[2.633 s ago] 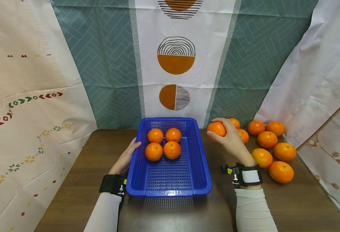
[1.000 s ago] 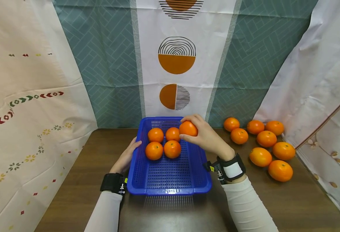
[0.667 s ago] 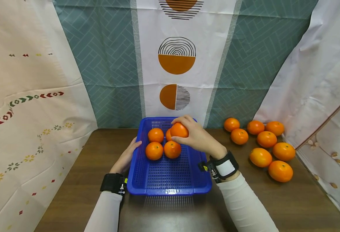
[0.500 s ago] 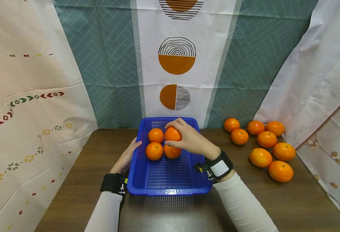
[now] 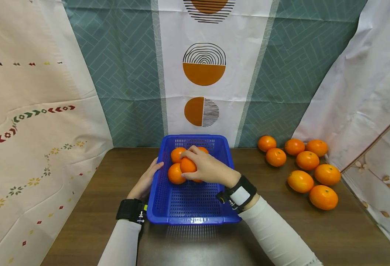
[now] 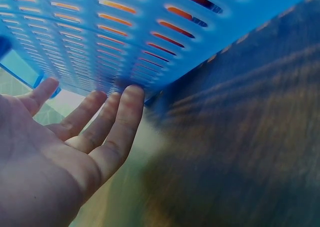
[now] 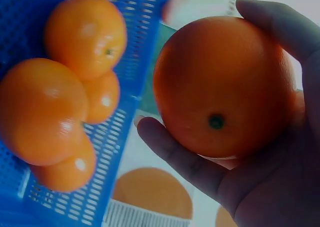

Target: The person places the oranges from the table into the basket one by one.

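The right hand (image 5: 205,169) reaches into the blue plastic basket (image 5: 195,207) with its fingers and thumb curled around an orange (image 5: 188,165), holding it just above the fruit already lying there. Seen from the right wrist, that orange (image 7: 224,87) fills the palm, its small dark navel facing the camera, one finger hooked over the top and another under the lower side. Directly below and to the left of the grip sit the oranges in the basket (image 5: 176,173), clustered at the far end against the perforated floor; the hand covers some of them, so I cannot tell whether the held orange touches them.

The left hand (image 5: 146,181) rests against the outer left wall of the basket, level with the grip. Its fingers (image 6: 122,118) lie straight and relaxed, tips touching the slotted blue side, clasping nothing.

Well off to the right of the grip, a loose group of oranges (image 5: 308,160) lies on the dark wooden table (image 5: 348,229), close to the draped white cloth (image 5: 358,92).
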Demonstrator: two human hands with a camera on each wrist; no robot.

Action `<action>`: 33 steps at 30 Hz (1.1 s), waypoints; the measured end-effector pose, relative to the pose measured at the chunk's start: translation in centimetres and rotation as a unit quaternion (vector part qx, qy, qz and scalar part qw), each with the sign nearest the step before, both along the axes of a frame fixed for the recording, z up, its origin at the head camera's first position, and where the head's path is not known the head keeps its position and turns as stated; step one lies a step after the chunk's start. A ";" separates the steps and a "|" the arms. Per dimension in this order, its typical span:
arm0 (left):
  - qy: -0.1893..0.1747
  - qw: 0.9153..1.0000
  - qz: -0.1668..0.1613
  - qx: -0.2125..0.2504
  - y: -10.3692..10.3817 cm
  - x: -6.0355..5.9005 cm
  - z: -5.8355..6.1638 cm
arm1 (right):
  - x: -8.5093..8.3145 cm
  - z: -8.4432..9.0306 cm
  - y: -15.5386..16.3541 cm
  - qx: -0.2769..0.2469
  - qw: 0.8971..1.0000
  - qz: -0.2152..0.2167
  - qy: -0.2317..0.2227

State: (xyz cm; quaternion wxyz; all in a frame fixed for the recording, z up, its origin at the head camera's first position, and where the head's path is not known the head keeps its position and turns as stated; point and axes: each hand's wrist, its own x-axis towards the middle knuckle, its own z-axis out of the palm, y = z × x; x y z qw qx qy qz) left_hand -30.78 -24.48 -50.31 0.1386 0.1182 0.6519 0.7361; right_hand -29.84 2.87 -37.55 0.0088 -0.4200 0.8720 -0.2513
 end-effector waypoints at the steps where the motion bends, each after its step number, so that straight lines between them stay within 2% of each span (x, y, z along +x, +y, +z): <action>1: 0.000 1.000 0.001 0.000 0.0 0.0 0.0 | 0.0 -0.2 -0.2 0.007 1.000 0.005 0.003; 4: -0.001 1.000 0.000 0.002 0.2 0.0 0.0 | 0.0 -0.9 -0.6 0.025 0.999 0.018 0.010; 11: -0.006 1.000 0.004 0.003 0.3 0.0 0.0 | 0.0 -2.3 -1.6 0.042 0.999 0.027 -0.017; 16: -0.004 1.000 0.005 0.005 0.2 -0.1 -0.1 | -0.1 -3.0 -2.3 0.077 0.997 0.030 0.007; 19: -0.005 1.000 0.004 0.009 0.2 -0.1 -0.1 | -0.2 -3.5 -2.6 0.090 0.995 0.044 0.005; 25: -0.006 1.000 0.009 0.002 0.1 0.0 -0.1 | -0.1 -4.0 -2.9 0.094 0.994 0.048 -0.011; 29: -0.006 1.000 0.003 0.003 0.1 0.0 0.0 | 0.1 -4.0 -3.0 0.088 0.995 0.048 -0.003; 33: -0.006 1.000 0.002 0.003 0.1 0.0 0.0 | 0.3 -4.1 -3.1 0.087 0.993 0.073 0.014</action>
